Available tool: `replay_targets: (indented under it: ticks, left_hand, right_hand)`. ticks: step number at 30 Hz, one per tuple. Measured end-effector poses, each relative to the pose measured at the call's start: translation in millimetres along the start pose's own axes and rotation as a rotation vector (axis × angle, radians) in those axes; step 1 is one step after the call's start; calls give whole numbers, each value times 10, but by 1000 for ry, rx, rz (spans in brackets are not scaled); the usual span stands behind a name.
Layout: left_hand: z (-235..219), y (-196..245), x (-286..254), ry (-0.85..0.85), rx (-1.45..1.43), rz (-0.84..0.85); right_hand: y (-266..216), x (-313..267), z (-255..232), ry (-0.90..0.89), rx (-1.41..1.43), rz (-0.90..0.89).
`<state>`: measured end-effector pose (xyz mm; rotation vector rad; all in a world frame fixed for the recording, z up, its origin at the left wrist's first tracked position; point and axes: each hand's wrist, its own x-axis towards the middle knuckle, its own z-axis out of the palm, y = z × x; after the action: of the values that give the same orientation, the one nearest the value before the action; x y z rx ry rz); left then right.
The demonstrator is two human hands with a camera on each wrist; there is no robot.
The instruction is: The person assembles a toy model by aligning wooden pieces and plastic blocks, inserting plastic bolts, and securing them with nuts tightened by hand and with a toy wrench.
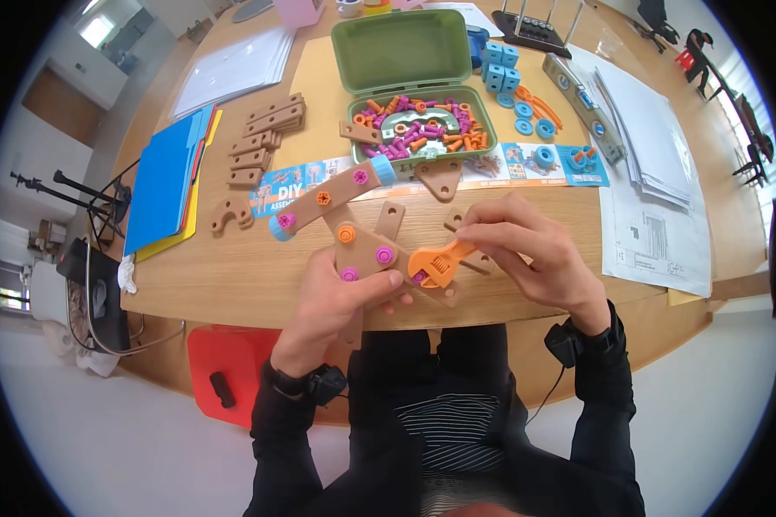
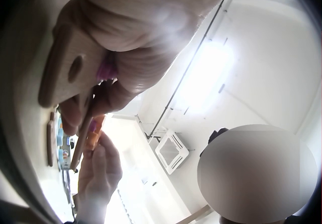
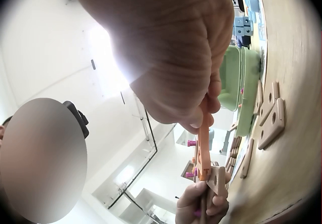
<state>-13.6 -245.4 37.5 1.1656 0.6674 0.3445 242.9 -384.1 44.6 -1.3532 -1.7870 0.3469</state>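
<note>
An assembly of brown pieces [image 1: 353, 251] is gripped by the left hand [image 1: 332, 297], its thumb over the front. An orange bolt and purple bolts stand in it, and a long strip with blue end caps [image 1: 323, 197] extends up from it. The right hand [image 1: 535, 250] pinches the handle of an orange toy wrench [image 1: 440, 264]. The wrench's head lies around a purple bolt [image 1: 419, 277] at the assembly's right side. In the right wrist view the wrench [image 3: 204, 148] meets a brown piece [image 3: 216, 180] beside the left hand [image 3: 191, 204].
Behind the hands is an open green case [image 1: 403, 52] of purple and orange bolts. Loose brown strips [image 1: 275, 114] and blue folders [image 1: 168, 181] lie left. Blue blocks [image 1: 501, 67], blue wheels, a level [image 1: 585, 108] and papers [image 1: 655, 250] are right. Brown pieces lie near the wrench.
</note>
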Motion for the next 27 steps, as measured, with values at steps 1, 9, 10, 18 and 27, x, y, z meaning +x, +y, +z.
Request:
replay_targets:
  ticks: [1, 9, 10, 18, 27]
  left_hand:
    - [-5, -1, -2, -7, -5, -3]
    - [-44, -92, 33, 53, -28, 86]
    - [-47, -104, 34, 52, -36, 103]
    - [0, -105, 41, 125, -60, 140]
    - [48, -169, 67, 176, -74, 181]
  right_hand:
    - [-1, -12, 4, 2, -14, 4]
    - [-88, -181, 252, 132, -129, 3]
    - [-102, -213, 300, 169, -142, 20]
    - [-225, -400, 670, 331, -240, 16]
    - [-412, -526, 1004, 321, -295, 88]
